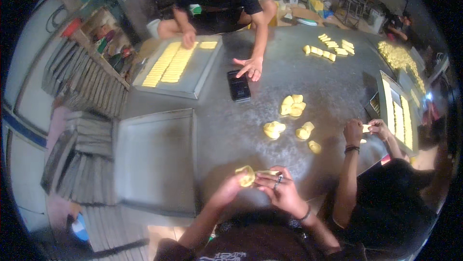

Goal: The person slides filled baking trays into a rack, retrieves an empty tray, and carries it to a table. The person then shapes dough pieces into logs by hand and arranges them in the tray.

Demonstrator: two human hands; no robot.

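Note:
At the table's near edge, my left hand [227, 189] is closed around a lump of yellow dough [247, 176] that shows above the thumb and fingers. Close beside it, my right hand [283, 192], with a ring and a bracelet, pinches a thin, pale yellow strip of dough [266, 172]. Fingers partly hide that strip, and I cannot tell whether it joins the lump. Beyond my hands lie several soft dough pieces: a cluster [292, 105], a folded lump [274, 129], another lump [304, 130] and a small single piece [314, 146].
An empty metal tray [156, 203] sits at my left. Across the table, a person reaches into a tray [185, 92] of dough strips, one hand over a black phone [238, 87]. At right, a co-worker's hands [354, 130] hold dough near another filled tray [387, 116]. Stacked trays [87, 179] stand left.

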